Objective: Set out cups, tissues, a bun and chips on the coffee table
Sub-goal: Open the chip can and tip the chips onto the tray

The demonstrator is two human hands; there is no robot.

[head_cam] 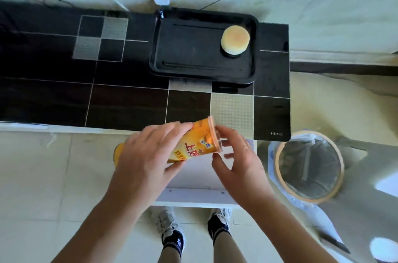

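The left hand (146, 155) hid most of the chips can (193, 144), its grip closed around the middle and the can lying tilted just off the worktop's (129, 101) near edge. The right hand's (239, 161) grip was half open, fingertips at the lid; actual contact was hard to make out. The bun (235, 37) sat on the black tray (183, 69) farther back on the worktop.

Bare arms, bare lower legs, laced trainers.
No sleeves show on either forearm; dark ankle socks with white markings (173, 241) sit under white-and-grey lace-up trainers with dark panels (165, 223), near the frame's bottom edge.
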